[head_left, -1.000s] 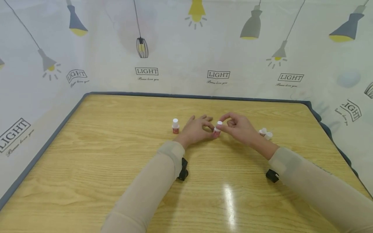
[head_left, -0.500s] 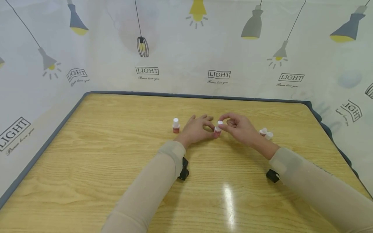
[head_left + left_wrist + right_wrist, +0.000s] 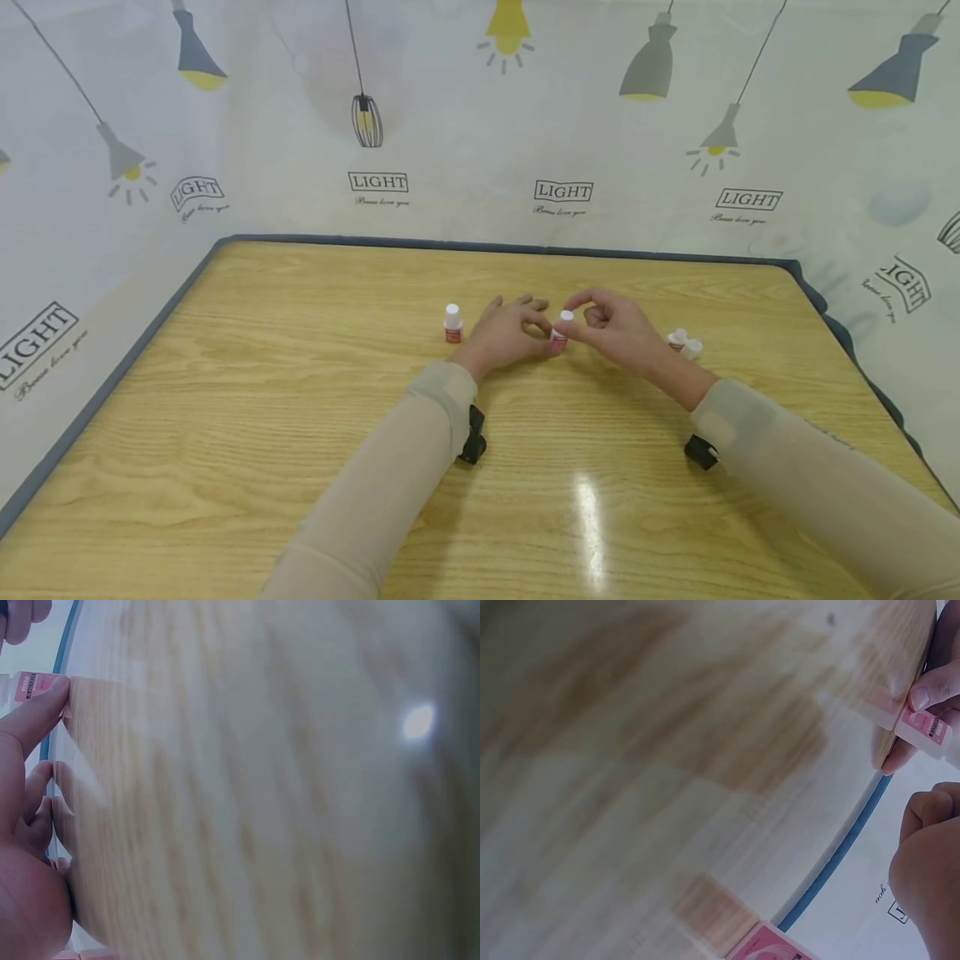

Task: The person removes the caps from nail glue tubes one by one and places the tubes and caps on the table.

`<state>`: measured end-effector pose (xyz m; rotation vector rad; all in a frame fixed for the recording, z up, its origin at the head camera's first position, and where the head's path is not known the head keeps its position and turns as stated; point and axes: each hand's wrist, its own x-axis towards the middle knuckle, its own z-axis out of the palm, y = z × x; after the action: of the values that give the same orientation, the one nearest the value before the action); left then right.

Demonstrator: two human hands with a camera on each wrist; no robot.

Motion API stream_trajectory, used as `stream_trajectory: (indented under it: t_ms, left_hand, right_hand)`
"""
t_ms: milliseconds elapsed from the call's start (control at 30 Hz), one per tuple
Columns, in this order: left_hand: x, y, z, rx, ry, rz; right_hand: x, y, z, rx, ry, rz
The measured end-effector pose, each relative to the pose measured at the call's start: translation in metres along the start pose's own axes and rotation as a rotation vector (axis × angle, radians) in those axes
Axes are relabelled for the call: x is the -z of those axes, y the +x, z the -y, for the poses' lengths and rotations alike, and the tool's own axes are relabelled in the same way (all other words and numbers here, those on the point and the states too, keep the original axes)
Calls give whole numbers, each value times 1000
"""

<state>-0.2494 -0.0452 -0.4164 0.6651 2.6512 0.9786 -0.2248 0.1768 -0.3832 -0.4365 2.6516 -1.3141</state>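
Observation:
In the head view a small white bottle [image 3: 559, 341] with a pink-red label stands upright on the wooden table. The thumb and a finger of my left hand [image 3: 508, 335] pinch it low at the sides, while the other fingers spread out behind. My right hand [image 3: 621, 335] holds its white cap [image 3: 566, 317] between thumb and index finger. In the left wrist view my thumb presses on the label of the bottle [image 3: 34, 686]. From the right wrist, the same bottle [image 3: 924, 726] shows its label side, with the cap end cut off by the frame edge.
Another capped bottle [image 3: 452, 325] stands left of my left hand. Beyond my right wrist are a third bottle [image 3: 677, 340] and a white piece [image 3: 692, 349], partly behind the forearm. A blue-grey edge [image 3: 495, 247] borders the table [image 3: 300, 400] before a lamp-printed backdrop.

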Motion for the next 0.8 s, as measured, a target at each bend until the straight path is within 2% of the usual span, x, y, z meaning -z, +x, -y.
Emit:
stream_trajectory:
  t_ms: [300,567,800]
  left_hand:
    - [-1,0,0,3,-12,-3]
    - [0,0,-1,9,-24,-2]
    - [0,0,-1,5,-21,-5]
  right_hand:
    - [0,0,0,-2,-9,-40]
    - [0,0,-3,36,6,-30]
    - [-1,1,-3,103,-2,-27]
